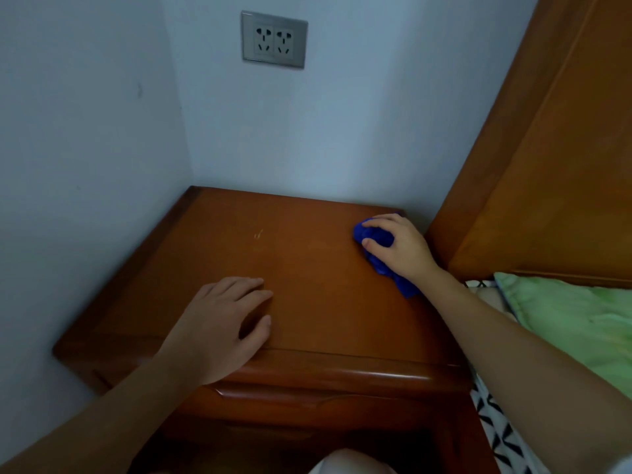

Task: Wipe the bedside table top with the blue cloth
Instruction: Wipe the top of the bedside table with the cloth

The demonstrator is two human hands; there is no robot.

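The brown wooden bedside table top (307, 268) fills the middle of the view, set into a wall corner. A bunched blue cloth (379, 254) lies at the table's back right corner. My right hand (400, 246) presses down on the cloth with its fingers curled over it; a tail of cloth sticks out under the wrist. My left hand (225, 319) rests flat on the table top near the front edge, fingers apart, holding nothing. A small pale scratch (258, 234) marks the wood left of centre.
White walls close in on the left and back, with a double wall socket (273, 39) above the table. A tall wooden headboard (547, 165) stands right of the table. A green pillow (574, 319) and a black-and-white patterned sheet (502, 436) lie at lower right.
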